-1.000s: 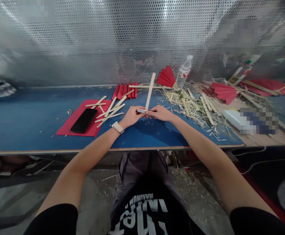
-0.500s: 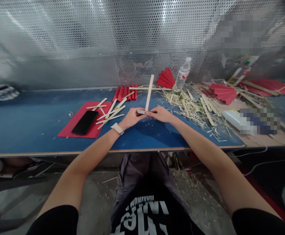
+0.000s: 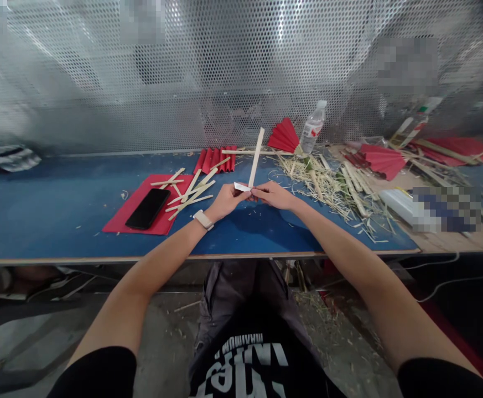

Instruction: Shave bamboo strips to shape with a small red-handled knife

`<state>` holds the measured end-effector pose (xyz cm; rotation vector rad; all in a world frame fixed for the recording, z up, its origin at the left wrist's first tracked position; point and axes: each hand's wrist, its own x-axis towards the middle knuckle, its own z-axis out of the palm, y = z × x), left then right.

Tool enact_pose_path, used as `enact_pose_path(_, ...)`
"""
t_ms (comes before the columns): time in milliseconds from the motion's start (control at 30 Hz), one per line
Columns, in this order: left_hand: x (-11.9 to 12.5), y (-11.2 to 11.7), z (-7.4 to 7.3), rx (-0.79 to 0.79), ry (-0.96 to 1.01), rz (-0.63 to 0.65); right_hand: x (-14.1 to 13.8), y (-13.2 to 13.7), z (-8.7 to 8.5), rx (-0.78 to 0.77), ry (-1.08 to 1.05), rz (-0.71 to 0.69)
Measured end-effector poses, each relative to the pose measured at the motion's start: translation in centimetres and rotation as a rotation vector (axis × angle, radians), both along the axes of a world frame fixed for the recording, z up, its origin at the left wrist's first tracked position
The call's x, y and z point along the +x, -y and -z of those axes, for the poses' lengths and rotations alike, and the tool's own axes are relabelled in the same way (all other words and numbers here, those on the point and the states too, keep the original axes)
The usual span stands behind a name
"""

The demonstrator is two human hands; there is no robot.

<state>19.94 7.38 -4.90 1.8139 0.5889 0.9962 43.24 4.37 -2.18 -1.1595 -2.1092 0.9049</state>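
Note:
In the head view, my left hand (image 3: pixel 227 201) and my right hand (image 3: pixel 275 195) meet above the middle of the blue table, fingertips nearly touching. A pale flat wooden strip (image 3: pixel 256 157) sticks up between them, leaning slightly right, its lower end at the fingertips. My right hand is closed on that end. From the closed fingers of my left hand a small flat white piece (image 3: pixel 242 187) juts out beside the strip; its kind cannot be made out. The fingertips partly hide where strip and white piece meet.
Left of my hands, a black phone (image 3: pixel 147 208) and several wooden strips (image 3: pixel 191 194) lie on or beside red paper (image 3: pixel 117 220). Pleated red paper (image 3: pixel 215 160) lies behind. Shavings (image 3: pixel 328 179), a water bottle (image 3: pixel 313 126) and a red paper fan (image 3: pixel 283 135) are at right.
The white piece has tilted and shows more of its face. The wooden strip leans a little further right. Both hands stay together; the whole view has shifted slightly.

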Motion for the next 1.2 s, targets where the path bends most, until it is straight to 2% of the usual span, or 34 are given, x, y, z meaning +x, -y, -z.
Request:
enact_pose_path(167,0.0,0.0,0.0,0.022,0.024,-0.018,-0.4,0.1,0.1,0.034,0.014,0.042)
enact_pose_path(500,0.1,-0.4,0.4,0.034,0.049,-0.105,-1.3,0.4,0.0,0.168,0.181,0.208)
enact_pose_path(767,0.3,-0.1,0.3,0.006,0.021,0.008,-0.4,-0.1,0.1,0.122,0.187,0.127)
enact_pose_path(1033,0.0,-0.2,0.3,0.020,-0.007,-0.002,-0.2,0.0,0.2,-0.004,0.003,0.016)
enact_pose_path(1200,0.1,-0.1,0.1,0.089,0.012,-0.038,-0.7,0.2,0.0,0.058,0.020,0.069)
